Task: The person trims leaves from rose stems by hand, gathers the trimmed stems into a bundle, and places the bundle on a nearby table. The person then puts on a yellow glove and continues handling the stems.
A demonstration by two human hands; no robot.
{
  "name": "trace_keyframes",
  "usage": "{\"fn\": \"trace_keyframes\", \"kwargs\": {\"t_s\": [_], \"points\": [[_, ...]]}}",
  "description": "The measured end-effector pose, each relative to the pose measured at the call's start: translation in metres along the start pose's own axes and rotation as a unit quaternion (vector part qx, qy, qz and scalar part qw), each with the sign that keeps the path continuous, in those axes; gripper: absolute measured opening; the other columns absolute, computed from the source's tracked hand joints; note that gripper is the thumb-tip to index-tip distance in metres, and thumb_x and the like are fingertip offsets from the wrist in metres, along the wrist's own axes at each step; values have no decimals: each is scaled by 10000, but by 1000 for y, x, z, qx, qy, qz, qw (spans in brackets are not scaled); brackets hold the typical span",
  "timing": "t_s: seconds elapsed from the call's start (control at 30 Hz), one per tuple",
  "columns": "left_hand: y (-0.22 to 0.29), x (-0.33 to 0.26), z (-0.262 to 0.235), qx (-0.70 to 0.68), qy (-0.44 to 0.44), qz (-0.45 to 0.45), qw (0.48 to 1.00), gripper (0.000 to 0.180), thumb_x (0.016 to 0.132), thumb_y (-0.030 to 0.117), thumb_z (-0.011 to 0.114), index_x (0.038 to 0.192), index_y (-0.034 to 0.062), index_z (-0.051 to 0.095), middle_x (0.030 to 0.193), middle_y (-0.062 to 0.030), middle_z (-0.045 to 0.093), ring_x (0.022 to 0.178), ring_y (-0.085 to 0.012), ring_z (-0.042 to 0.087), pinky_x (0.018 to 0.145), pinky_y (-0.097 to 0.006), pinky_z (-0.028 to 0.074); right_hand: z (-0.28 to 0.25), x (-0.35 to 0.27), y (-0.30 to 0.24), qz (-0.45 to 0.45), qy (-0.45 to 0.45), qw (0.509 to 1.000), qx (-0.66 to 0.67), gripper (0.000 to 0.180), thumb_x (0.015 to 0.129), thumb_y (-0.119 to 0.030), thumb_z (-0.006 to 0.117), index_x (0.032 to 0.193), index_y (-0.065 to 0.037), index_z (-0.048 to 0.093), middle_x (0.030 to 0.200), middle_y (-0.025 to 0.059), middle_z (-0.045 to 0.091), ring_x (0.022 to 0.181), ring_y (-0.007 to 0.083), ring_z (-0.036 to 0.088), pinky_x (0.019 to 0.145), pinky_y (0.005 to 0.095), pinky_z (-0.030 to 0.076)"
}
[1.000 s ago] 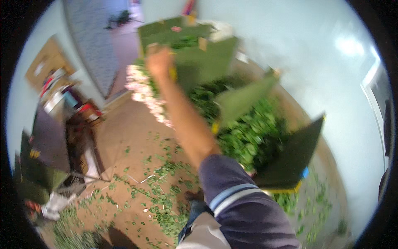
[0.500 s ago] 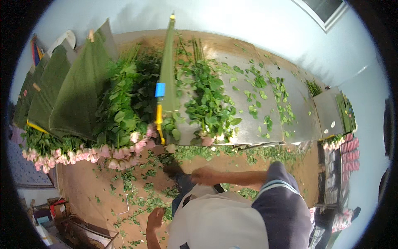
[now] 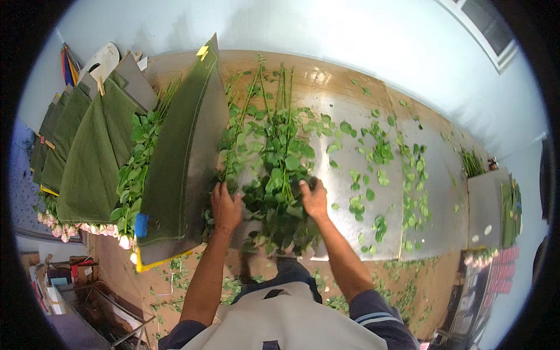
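Observation:
A bunch of long-stemmed roses (image 3: 283, 149) with dense green leaves lies on the metal tabletop before me, stems toward the wall. Its flower heads, at the near edge, are mostly hidden by leaves and blur. My left hand (image 3: 226, 209) is at the left of the bunch, fingers apart, by some loose leafy stems (image 3: 233, 154). On the opposite side my right hand (image 3: 315, 199) rests against the leaves, its fingers parted and not closed round any stem. Close to my left hand stands an upright panel covered in green cloth (image 3: 181, 157), edged in yellow with a blue patch.
More green-covered panels (image 3: 96, 157) stand at left with pink roses (image 3: 64, 230) between them. Loose leaves (image 3: 382, 151) litter the table (image 3: 434, 198). Another panel (image 3: 485, 201) with roses stands far right. Leaves also cover the brown floor (image 3: 116, 256); shelves stand at lower left.
Both hands have moved from beside my body forward to the rose bunch on the table, one on either side. The view has shifted, so the nearest green panel shows its broad face instead of its edge.

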State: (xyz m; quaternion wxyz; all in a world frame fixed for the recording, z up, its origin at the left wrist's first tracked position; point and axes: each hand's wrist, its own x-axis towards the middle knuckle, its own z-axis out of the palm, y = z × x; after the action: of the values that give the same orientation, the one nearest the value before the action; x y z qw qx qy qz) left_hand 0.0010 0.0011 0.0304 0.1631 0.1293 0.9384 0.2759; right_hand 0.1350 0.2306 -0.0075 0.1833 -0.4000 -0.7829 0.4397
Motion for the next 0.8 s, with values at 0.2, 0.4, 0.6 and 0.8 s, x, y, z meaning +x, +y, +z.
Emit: {"fn": "trace_keyframes", "kwargs": {"t_s": [0.2, 0.4, 0.6, 0.8], "points": [[-1, 43, 33, -11, -71, -127, 989, 650, 977, 476, 409, 1467, 80, 249, 1499, -184, 241, 1345, -407, 282, 1071, -569, 299, 117, 5, -33, 51, 23, 998, 34, 654, 852, -419, 648, 1193, 114, 485, 1114, 297, 549, 1050, 437, 529, 913, 463, 418], [24, 31, 41, -84, -97, -70, 989, 460, 983, 231, 382, 1399, 36, 374, 1386, -208, 432, 1233, -398, 439, 1010, -476, 372, 114, 12, -68, 215, -235, 926, 202, 804, 759, -491, 719, 1184, 148, 482, 1221, 274, 539, 1076, 310, 567, 870, 411, 459], [59, -45, 54, -229, -90, -76, 966, 508, 927, 239, 497, 1385, 32, 422, 1362, -150, 463, 1199, -314, 494, 964, -415, 395, 50, -27, -43, 232, -217, 908, 273, 669, 736, -303, 765, 1178, 131, 512, 1182, 247, 567, 1075, 277, 542, 900, 401, 448], [106, -175, 76, -378, -208, 27, 902, 511, 945, 213, 522, 1398, 9, 403, 1361, -137, 463, 1166, -223, 499, 942, -338, 414, -90, -95, 0, 144, -209, 926, 281, 879, 757, -358, 720, 1381, 110, 315, 1394, 262, 381, 1257, 353, 419, 1001, 411, 382]]}}
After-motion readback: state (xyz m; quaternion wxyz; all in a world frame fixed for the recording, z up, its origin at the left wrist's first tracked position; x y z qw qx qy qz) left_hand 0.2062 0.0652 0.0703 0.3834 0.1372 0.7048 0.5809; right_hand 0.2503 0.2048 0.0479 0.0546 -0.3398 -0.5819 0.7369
